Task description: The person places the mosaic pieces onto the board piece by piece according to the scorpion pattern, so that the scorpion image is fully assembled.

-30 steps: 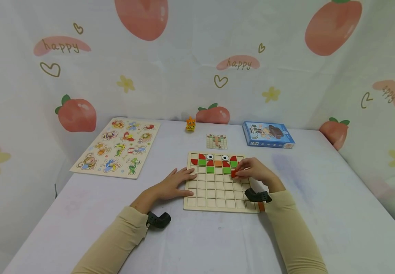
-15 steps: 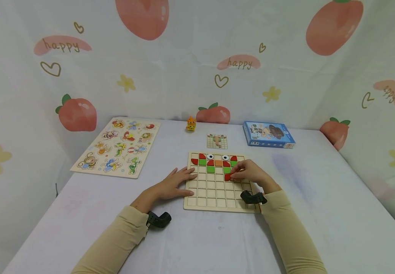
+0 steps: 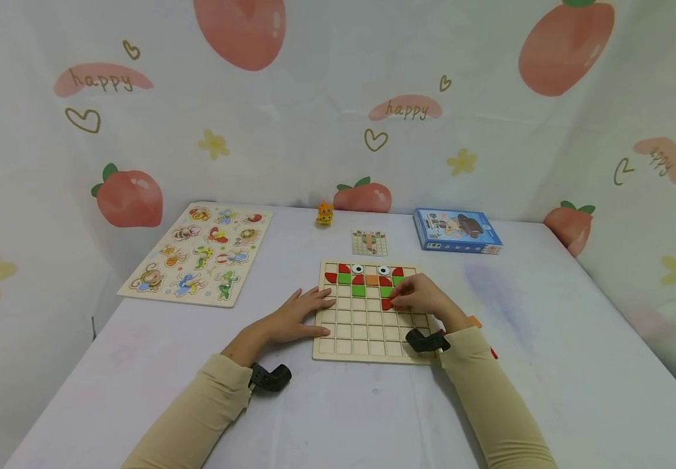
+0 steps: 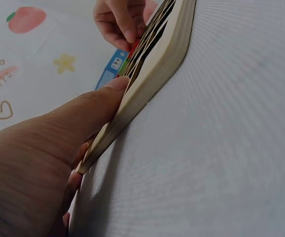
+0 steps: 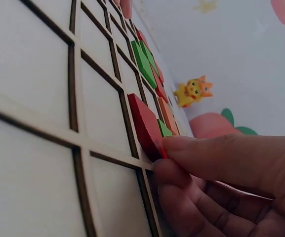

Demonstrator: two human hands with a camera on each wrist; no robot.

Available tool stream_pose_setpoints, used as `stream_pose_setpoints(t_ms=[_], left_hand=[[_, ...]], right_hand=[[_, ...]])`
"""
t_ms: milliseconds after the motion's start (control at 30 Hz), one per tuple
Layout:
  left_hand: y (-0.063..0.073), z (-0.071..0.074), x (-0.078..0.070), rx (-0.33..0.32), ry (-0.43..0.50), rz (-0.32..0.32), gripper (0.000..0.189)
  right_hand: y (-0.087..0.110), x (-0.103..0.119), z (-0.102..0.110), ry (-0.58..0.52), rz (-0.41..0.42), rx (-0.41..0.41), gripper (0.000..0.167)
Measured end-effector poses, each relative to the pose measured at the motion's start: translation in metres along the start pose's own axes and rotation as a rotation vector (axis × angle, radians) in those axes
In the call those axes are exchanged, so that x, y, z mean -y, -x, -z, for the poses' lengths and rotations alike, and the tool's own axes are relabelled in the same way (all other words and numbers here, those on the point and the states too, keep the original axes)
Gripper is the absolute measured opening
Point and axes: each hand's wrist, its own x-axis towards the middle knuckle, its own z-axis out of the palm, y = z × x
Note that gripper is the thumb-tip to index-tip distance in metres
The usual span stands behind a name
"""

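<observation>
A wooden grid board (image 3: 344, 330) lies on the table, its upper rows partly filled with red, green and orange pieces and two eye pieces. My left hand (image 3: 293, 318) rests with spread fingers on the board's left edge; in the left wrist view its thumb (image 4: 95, 109) lies on the rim. Between thumb and fingers, my right hand (image 3: 426, 298) pinches a red tile (image 3: 386, 304) at a cell just below the right-hand green square (image 3: 386, 292). The right wrist view shows this red tile (image 5: 144, 123) tilted, standing partly above the grid.
Behind the board lies a small pattern card (image 3: 369, 242). A blue box (image 3: 458, 230) stands at the back right, a small orange-yellow figurine (image 3: 324, 213) at the back. An insect picture board (image 3: 197, 254) lies left. Loose orange (image 3: 475, 322) and red pieces peek out beside the right sleeve.
My right hand has moved left and slightly nearer with the red tile, from the column at its right to below the green square. The left hand has stayed in place.
</observation>
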Motion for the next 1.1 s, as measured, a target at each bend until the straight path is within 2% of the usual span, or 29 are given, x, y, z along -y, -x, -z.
stream_pose_setpoints(t_ms=[300, 600, 1100], left_hand=[[-0.002, -0.001, 0.001, -0.002, -0.006, -0.008, 0.066], [0.0, 0.0, 0.001, 0.0, -0.001, -0.011, 0.066], [-0.001, 0.0, 0.002, 0.017, -0.001, 0.009, 0.066]], right_hand=[[0.006, 0.004, 0.007, 0.001, -0.009, 0.013, 0.017], [0.016, -0.013, 0.017, -0.002, -0.04, -0.007, 0.02], [0.052, -0.036, 0.04, 0.023, -0.053, -0.01, 0.025]])
